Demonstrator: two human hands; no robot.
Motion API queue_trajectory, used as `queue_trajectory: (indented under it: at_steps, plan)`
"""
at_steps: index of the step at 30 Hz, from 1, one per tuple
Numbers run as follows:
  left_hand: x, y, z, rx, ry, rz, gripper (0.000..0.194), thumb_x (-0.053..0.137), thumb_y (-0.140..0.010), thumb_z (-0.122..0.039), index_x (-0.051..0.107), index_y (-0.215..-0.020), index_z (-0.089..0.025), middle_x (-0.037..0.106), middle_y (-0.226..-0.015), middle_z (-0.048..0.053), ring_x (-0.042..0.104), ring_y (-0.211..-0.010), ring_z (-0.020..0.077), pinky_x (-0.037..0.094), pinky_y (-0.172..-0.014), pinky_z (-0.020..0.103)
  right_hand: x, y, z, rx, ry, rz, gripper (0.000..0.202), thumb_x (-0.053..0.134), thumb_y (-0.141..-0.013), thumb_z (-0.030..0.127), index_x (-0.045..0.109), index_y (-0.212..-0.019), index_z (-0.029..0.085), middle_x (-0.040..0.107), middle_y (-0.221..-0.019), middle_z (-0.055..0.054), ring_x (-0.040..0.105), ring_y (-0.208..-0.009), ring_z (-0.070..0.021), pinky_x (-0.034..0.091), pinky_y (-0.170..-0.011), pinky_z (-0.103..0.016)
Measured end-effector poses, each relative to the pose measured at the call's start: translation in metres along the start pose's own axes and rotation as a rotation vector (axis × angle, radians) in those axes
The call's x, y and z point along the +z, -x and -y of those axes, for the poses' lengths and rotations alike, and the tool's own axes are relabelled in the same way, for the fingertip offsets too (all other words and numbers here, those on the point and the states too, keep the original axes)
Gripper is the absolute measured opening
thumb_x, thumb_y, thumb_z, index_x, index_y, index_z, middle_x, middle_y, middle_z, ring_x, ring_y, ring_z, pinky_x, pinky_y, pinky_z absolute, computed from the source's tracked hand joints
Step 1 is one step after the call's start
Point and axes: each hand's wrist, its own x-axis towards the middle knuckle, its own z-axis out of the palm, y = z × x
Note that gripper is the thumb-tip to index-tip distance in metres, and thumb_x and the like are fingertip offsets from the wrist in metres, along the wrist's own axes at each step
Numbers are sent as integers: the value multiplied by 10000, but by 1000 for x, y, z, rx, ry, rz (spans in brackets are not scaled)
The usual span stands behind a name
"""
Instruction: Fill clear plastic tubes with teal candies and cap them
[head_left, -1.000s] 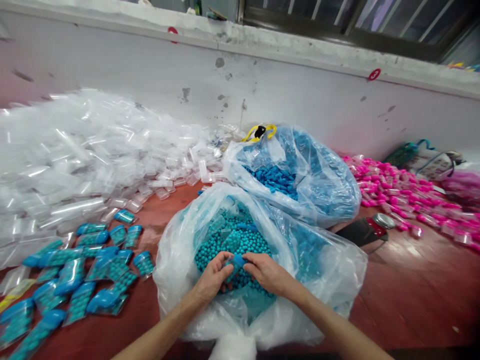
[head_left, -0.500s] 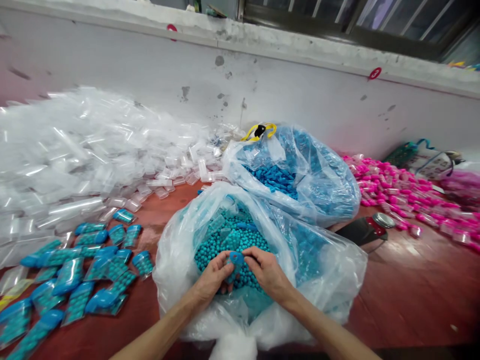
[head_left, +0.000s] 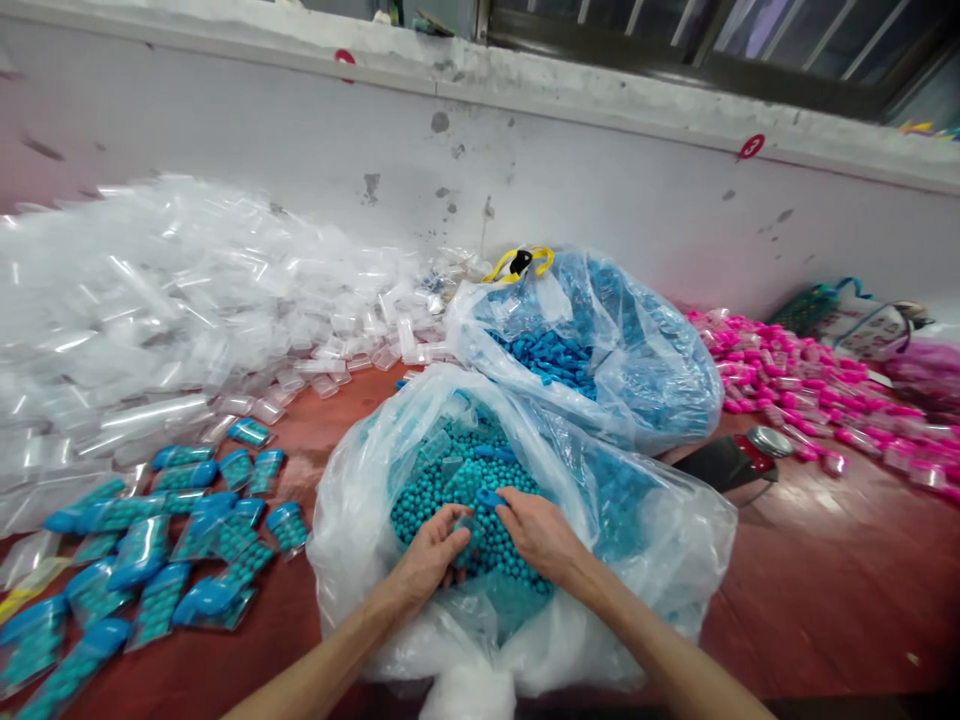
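Observation:
An open clear plastic bag [head_left: 352,470] full of small teal beads [head_left: 420,505] lies on the red table in front of me. Over the beads, my left hand [head_left: 435,548] is closed around a small clear container [head_left: 469,532], partly hidden by the fingers. How full it is I cannot tell. To its right, my right hand [head_left: 538,532] pinches a blue cap [head_left: 491,498], held apart from the container. Several filled containers with blue caps [head_left: 142,555] lie on the table to the left.
A large heap of clear empty containers [head_left: 165,290] covers the back left. Behind the bead bag sits another bag [head_left: 645,370] of blue caps [head_left: 547,360]. Pink-capped containers [head_left: 810,380] are piled at the right, near a dark object with a round metal top [head_left: 769,441]. A wall [head_left: 300,150] stands behind.
The blue cap has come away from the container, moving up and right with my right hand. My left hand stays nearly in place.

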Motion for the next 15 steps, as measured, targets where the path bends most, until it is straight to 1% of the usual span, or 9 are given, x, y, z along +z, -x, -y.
queue_trajectory:
  at_steps: [3, 5, 6, 8, 10, 12, 14, 15]
  plan:
    - [0, -1, 0, -24, -4, -61, 516, 567, -662, -545, 421, -989, -174, 547, -628, -51, 436, -358, 38, 237, -320, 147, -1, -3, -7, 109, 163, 107, 300, 292, -895, 211, 586, -854, 168, 660, -786, -97, 619, -755, -213, 406, -645, -284]
    - [0, -2, 0, -40, -19, -82, 507, 563, -658, -539, 416, -978, -175, 546, -625, -55, 437, -353, 36, 244, -317, 144, 3, -6, -8, 125, 173, 170, 269, 326, -864, 174, 586, -797, 161, 656, -774, -113, 614, -743, -223, 396, -626, -291]
    - [0, -3, 0, -45, -30, -90, 500, 562, -656, -537, 416, -968, -175, 543, -622, -58, 437, -350, 35, 248, -316, 143, 5, -7, -9, 135, 99, 202, 243, 353, -845, 164, 584, -770, 161, 653, -783, -113, 607, -760, -223, 393, -631, -291]
    - [1, -4, 1, -52, -42, -101, 495, 561, -651, -537, 417, -956, -175, 538, -610, -63, 439, -344, 38, 254, -312, 144, 8, -12, -10, 181, -157, 299, 204, 399, -808, 162, 568, -695, 168, 636, -757, -83, 588, -746, -196, 393, -628, -273]
    - [0, -3, 1, -50, -23, -102, 497, 565, -650, -533, 413, -961, -176, 541, -607, -64, 446, -346, 42, 254, -312, 145, 8, -18, -13, 250, -408, 420, 221, 387, -799, 183, 545, -645, 177, 582, -627, -28, 544, -592, -142, 388, -547, -239]
    - [-1, -3, 1, -43, 19, -102, 498, 567, -657, -525, 405, -977, -180, 550, -615, -60, 453, -355, 44, 251, -317, 145, 5, -22, -17, 301, -527, 511, 263, 328, -813, 218, 535, -656, 182, 481, -496, 28, 424, -410, -98, 347, -429, -214]
    - [-2, -2, 1, -35, 49, -103, 499, 570, -660, -523, 402, -982, -181, 557, -627, -55, 458, -363, 43, 253, -322, 145, 2, -23, -22, 333, -623, 566, 289, 285, -824, 251, 526, -682, 178, 405, -443, 60, 313, -327, -75, 287, -352, -196]
    - [-3, -2, 2, -32, 50, -103, 504, 572, -659, -525, 404, -984, -179, 559, -631, -53, 460, -365, 43, 257, -325, 145, 1, -22, -24, 355, -709, 590, 284, 290, -823, 264, 521, -683, 173, 392, -437, 68, 285, -312, -66, 262, -331, -187]
